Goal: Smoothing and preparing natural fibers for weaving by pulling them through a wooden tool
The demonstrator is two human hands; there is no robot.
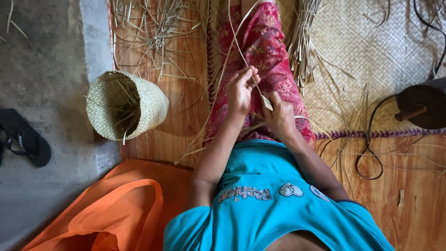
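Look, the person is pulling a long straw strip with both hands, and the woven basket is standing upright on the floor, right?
Not quite. The woven basket lies tipped on its side, its opening showing, as the head view shows. Both hands, left hand and right hand, do hold the straw strip.

A woven basket [126, 105] is laid on its side at the left, with a sandal [24, 138] farther left. A strip [237, 44] is held between both hands at centre. A straw bundle [303, 42] lies far right on the mat [385, 56].
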